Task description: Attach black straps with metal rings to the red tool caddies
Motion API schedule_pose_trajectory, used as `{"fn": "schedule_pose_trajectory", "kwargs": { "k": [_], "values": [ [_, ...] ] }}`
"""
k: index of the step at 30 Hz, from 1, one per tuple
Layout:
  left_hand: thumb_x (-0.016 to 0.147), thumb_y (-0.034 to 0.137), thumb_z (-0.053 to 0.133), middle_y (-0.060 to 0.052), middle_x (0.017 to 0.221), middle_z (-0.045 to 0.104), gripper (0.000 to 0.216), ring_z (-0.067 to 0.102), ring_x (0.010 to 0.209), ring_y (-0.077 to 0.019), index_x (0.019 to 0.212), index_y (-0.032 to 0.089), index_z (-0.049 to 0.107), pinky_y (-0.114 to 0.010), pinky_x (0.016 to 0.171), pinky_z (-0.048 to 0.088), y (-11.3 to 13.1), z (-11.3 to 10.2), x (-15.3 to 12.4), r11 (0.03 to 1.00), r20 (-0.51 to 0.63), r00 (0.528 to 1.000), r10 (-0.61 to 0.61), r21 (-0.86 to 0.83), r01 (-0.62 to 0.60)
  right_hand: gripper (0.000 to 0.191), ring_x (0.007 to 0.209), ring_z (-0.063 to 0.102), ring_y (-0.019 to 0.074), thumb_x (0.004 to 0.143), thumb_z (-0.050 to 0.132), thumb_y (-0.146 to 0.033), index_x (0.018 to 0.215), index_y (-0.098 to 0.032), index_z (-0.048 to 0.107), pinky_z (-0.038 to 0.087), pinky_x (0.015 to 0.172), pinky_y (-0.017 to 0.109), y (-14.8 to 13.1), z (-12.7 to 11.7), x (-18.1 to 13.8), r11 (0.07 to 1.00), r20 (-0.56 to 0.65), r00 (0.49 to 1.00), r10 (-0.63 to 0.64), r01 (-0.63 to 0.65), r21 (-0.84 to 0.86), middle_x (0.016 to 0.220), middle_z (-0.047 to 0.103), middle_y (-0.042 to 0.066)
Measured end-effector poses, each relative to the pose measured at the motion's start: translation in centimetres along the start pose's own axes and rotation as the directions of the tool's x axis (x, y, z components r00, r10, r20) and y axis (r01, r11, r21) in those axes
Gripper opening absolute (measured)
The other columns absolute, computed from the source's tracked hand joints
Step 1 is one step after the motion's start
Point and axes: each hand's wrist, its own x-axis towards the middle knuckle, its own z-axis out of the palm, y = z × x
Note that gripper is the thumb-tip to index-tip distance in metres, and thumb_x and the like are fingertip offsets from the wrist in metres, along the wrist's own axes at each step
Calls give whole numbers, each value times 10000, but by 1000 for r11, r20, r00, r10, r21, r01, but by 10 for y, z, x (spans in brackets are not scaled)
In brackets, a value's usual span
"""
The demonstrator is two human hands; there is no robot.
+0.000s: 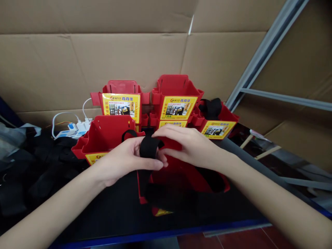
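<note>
Both of my hands meet over a red plastic tool box (178, 174) that lies on the black-topped table. My left hand (129, 155) is closed around a black strap (149, 147), which is looped over the fingers. From the right, my right hand (181, 141) reaches to the same strap, its fingers bent and touching the loop near my left fingertips. More of the strap trails down in front of the box and lies dark against the table. How firmly the right fingertips grip is partly hidden.
Several red boxes (111, 135) with yellow labels stand behind, some stacked; the right one (220, 119) holds black strap. At left are a power strip (70, 133) with white plugs and a heap of black straps (49, 180). A metal frame (264, 52) rises at right.
</note>
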Motion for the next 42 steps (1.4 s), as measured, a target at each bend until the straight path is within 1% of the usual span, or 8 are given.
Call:
{"fn": "schedule_pose_trajectory", "kwargs": {
  "k": [6,10,17,24,30,34,37,42],
  "values": [
    [830,381,524,-24,811,681,269,619,715,-145,954,178,650,-244,654,494,21,-45,-10,628,-105,985,140,778,-6,201,947,591,176,856,483,-215,979,-208,642,472,788,284,2,11,5,999,54,998,-16,17,-29,1151,575,59],
    [832,196,503,-63,1162,615,286,552,1066,-185,1095,175,612,-315,953,392,19,-64,31,272,206,920,334,913,-304,201,962,586,179,864,472,-215,966,-201,644,459,814,300,6,12,6,999,58,998,-27,28,-17,1169,567,58],
    [801,189,526,-21,839,699,217,609,713,-112,956,144,672,-196,648,448,22,-68,91,421,544,835,-87,780,-464,192,925,592,172,844,499,-199,946,-227,660,458,769,282,9,9,8,997,100,995,-27,33,-64,1139,568,50],
    [754,149,476,-121,746,661,218,611,682,-199,840,88,666,-288,602,440,30,-73,90,-73,-69,965,254,993,90,219,968,583,204,835,518,-233,980,-289,672,445,710,291,11,14,7,977,80,996,-26,42,-207,1198,518,63],
    [721,79,465,-229,877,631,253,604,876,-337,898,22,636,-423,718,461,28,-63,86,-150,-185,900,395,954,261,219,932,588,195,840,511,-260,984,-309,668,432,673,288,6,14,9,971,93,995,-31,52,-233,1164,536,43],
    [685,38,510,-109,1114,602,404,518,1090,-242,1067,139,598,-368,933,385,31,-54,76,-135,229,943,240,970,-202,207,933,589,192,835,519,-239,951,-302,679,424,678,281,5,15,10,973,107,994,-14,38,-228,1141,550,37],
    [716,70,511,-39,1005,649,375,582,914,-158,1064,174,604,-260,801,446,30,-56,78,107,515,857,30,850,-515,211,927,589,184,831,525,-216,946,-297,683,419,691,273,5,15,11,977,115,993,-13,37,-210,1128,562,36],
    [746,116,496,-39,816,675,239,589,745,-153,877,170,688,-271,708,435,34,-67,86,-36,409,911,60,913,-407,206,873,591,167,837,523,-239,970,-288,674,421,679,267,4,14,12,980,125,992,-3,28,-198,1078,576,37]
  ]
}}
